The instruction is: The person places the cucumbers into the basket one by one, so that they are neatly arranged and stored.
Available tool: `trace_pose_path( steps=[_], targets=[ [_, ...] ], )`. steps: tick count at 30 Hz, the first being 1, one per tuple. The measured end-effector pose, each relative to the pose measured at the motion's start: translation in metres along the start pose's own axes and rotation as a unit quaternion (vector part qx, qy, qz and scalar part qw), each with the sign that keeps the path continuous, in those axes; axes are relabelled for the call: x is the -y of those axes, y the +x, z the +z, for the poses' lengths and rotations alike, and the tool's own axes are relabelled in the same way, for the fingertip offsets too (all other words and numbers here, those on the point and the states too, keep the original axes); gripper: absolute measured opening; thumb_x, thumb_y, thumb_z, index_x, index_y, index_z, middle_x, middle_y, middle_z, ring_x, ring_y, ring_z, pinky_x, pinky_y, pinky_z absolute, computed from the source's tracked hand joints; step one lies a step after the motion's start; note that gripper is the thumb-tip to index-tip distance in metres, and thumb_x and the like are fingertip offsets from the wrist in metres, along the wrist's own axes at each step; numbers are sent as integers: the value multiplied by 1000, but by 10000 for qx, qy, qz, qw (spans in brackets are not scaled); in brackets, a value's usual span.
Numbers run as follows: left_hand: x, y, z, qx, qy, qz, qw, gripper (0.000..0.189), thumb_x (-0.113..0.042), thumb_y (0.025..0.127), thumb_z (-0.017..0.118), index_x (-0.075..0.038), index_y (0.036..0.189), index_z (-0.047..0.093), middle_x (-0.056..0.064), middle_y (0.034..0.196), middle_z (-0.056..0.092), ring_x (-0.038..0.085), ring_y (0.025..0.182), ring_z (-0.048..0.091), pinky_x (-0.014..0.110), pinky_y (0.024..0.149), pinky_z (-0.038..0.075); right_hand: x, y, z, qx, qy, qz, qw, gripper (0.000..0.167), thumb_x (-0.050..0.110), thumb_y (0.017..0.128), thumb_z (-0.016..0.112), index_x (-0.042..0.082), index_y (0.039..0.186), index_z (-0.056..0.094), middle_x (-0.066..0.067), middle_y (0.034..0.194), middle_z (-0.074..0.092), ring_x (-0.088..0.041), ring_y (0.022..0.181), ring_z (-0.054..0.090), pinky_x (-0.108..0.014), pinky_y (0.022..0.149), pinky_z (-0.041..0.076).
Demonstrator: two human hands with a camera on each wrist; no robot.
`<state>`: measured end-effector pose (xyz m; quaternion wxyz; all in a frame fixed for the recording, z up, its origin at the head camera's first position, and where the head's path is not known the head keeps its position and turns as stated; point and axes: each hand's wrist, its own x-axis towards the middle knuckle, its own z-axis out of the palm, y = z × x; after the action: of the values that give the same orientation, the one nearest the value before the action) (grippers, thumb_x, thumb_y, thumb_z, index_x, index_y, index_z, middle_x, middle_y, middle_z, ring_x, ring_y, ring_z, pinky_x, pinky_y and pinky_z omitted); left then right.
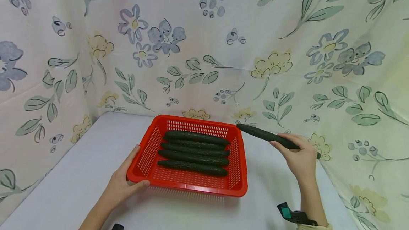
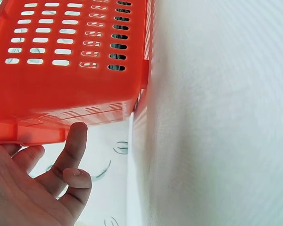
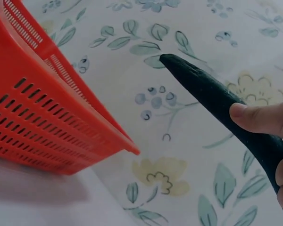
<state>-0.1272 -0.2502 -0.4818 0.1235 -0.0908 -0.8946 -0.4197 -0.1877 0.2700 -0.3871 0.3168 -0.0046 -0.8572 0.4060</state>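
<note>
A red plastic basket (image 1: 198, 186) with slotted walls is on the white table, and several dark green cucumbers (image 1: 193, 158) lie side by side inside it. My left hand (image 1: 119, 186) grips the basket's rim at its near left corner, thumb on the front edge; in the left wrist view fingers (image 2: 75, 146) show beneath the rim. Right of the basket, my right hand (image 1: 301, 157) holds another cucumber (image 1: 260, 133) in the air. Its far tip points left, near the basket's back right corner. In the right wrist view the thumb (image 3: 259, 117) presses along this cucumber (image 3: 203, 87).
Floral cloth (image 1: 198, 45) hangs behind and at the sides of the white table (image 1: 80, 155). A dark strap with a green patch (image 1: 297, 215) is on the right wrist. Part of a black device (image 1: 118, 226) shows beside the left forearm.
</note>
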Motion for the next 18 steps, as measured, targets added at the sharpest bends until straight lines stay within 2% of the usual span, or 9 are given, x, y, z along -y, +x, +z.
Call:
trace_pose_path(
  steps=[3,6,11,18],
  targets=[
    [0,0,0,-21,29,8,10000,120,-27,79,93,-30,172,18,13,173,31,38,138,54,27,94,53,4,-3,6,84,36,-7,10000,33,17,81,95,9,112,84,-6,112,74,2,81,62,-7,69,51],
    [0,0,1,-38,25,37,10000,121,-27,78,94,-29,172,18,13,173,32,38,136,55,27,93,54,8,-7,14,171,148,-46,9997,33,17,82,94,10,112,84,-8,112,77,3,80,64,-7,70,51],
    [0,0,1,-26,44,35,10000,121,-29,78,94,-31,172,18,12,173,31,38,138,54,32,97,54,18,-14,32,297,379,-44,9988,32,19,82,94,10,111,84,-8,111,79,2,87,65,-9,71,52],
    [1,0,0,-42,97,9,9999,121,-30,78,94,-31,172,18,12,173,32,40,141,53,40,99,54,42,-27,60,720,635,320,9949,33,25,84,93,11,112,84,-9,113,79,-21,96,71,-15,74,55]
  ],
)
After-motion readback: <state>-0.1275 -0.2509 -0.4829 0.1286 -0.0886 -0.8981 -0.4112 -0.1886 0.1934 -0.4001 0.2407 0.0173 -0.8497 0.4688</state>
